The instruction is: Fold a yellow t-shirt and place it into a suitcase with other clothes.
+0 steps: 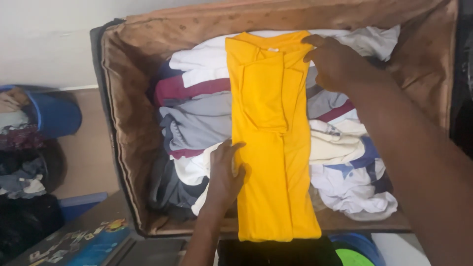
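A yellow shirt, folded into a long strip, lies lengthwise over a pile of clothes in an open suitcase with brown lining. My left hand presses flat on the shirt's left edge near the middle, fingers slightly apart. My right hand rests at the shirt's top right corner by the collar, fingers touching the fabric. Under the shirt lie white, grey and maroon garments on the left and white and blue ones on the right.
A blue bucket with clothes stands at the left beside a dark heap of clothing. A patterned board lies at the lower left. A blue and green object sits below the suitcase's near edge.
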